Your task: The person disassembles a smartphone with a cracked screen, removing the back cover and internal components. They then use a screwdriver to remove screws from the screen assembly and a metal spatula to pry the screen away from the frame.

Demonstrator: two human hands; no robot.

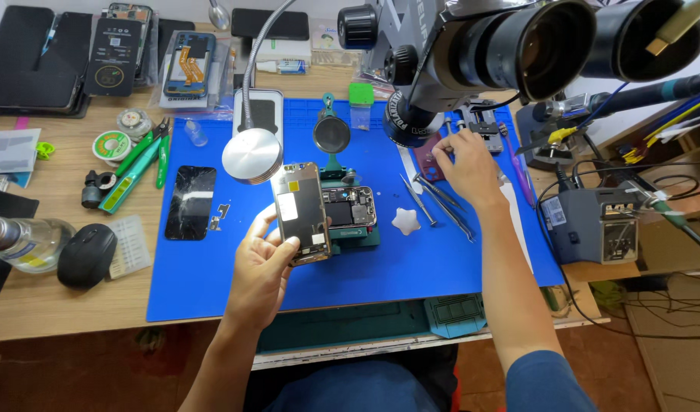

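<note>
Left hand [262, 263] pinches a lifted phone screen panel [302, 212] by its lower edge over the blue mat's [213, 282] middle, likely thin, light, fragile, best held by edges; right hand [464, 164], fingers curled, reaches small parts near the mat's far edge, grip unclear.

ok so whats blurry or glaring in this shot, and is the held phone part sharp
Head view: the grey microscope eyepieces at top right loom large and soft, out of focus; the round silver lamp head shines bright; the left hand holds the opened phone screen panel fairly sharp; even light, soft shadows on the blue mat.
</note>
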